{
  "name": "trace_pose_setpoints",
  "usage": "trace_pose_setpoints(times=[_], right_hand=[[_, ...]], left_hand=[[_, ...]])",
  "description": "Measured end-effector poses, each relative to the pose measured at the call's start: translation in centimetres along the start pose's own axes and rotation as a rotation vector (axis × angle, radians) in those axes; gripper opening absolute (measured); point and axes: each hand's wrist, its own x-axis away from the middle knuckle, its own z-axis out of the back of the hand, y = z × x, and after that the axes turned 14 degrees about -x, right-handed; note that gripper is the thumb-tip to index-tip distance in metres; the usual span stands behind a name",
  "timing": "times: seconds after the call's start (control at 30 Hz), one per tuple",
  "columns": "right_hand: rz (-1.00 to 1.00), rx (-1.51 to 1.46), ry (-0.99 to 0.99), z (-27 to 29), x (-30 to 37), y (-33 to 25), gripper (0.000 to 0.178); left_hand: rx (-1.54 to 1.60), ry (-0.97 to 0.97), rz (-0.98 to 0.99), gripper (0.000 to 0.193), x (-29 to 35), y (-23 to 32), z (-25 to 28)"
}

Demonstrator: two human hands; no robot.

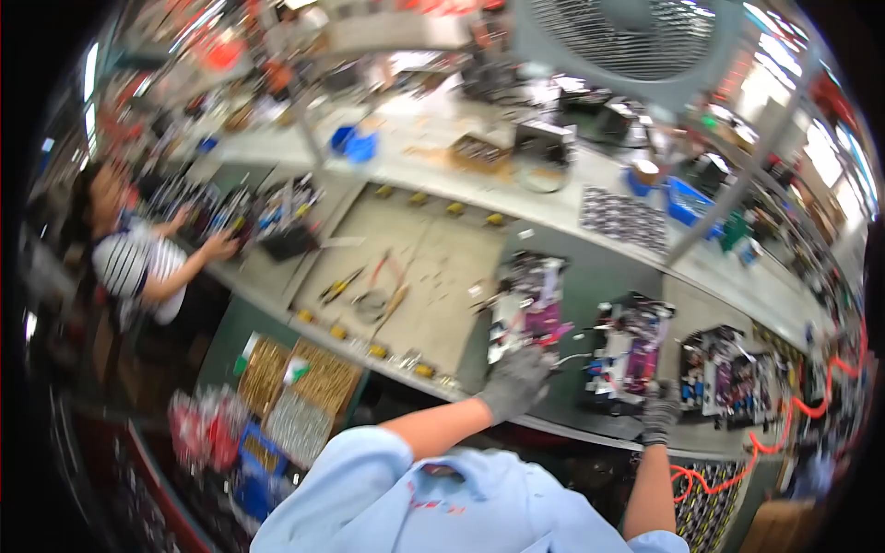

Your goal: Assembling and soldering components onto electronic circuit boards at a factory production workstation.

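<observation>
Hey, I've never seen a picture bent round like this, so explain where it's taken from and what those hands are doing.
There is no machine arm here. The one picture comes from a fisheye camera on a person's head, looking down, so straight edges curve. The pale blue shirt is the wearer's.

Both hands wear grey gloves. The left hand is at the near end of one electronic assembly; the right hand is at the near edge of the middle assembly. Blur hides whether either is gripped.

A third assembly lies farther right on the workbench; pliers lie to the left. At far left, a co-worker has striped sleeves.
</observation>
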Motion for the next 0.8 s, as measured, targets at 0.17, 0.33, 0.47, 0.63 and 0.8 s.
trace_pose_setpoints(times=[0.17, 0.33, 0.47, 0.63, 0.8], right_hand=[[-0.098, -0.022, 0.087, 4.6, -4.2, -5.1, 0.034], [0.135, -0.223, -0.092, -2.6, 3.0, -14.3, 0.042], [-0.043, -0.260, -0.454, -14.9, 9.9, -23.1, 0.062], [0.124, -0.430, -0.857, -26.0, 6.9, -35.3, 0.076], [0.187, -0.364, -0.784, -32.8, -1.7, -43.8, 0.077]], left_hand=[[0.125, 0.153, 0.082, 0.054, 2.5, -1.7, 3.9], [0.289, 0.120, 0.343, 0.053, 12.3, -9.5, 6.8], [0.158, -0.066, 0.545, 0.046, 22.1, -15.3, 8.2], [0.032, -0.221, 0.596, 0.045, 30.2, -20.0, 8.6], [0.057, -0.196, 0.680, 0.041, 30.9, -20.2, 7.3]])
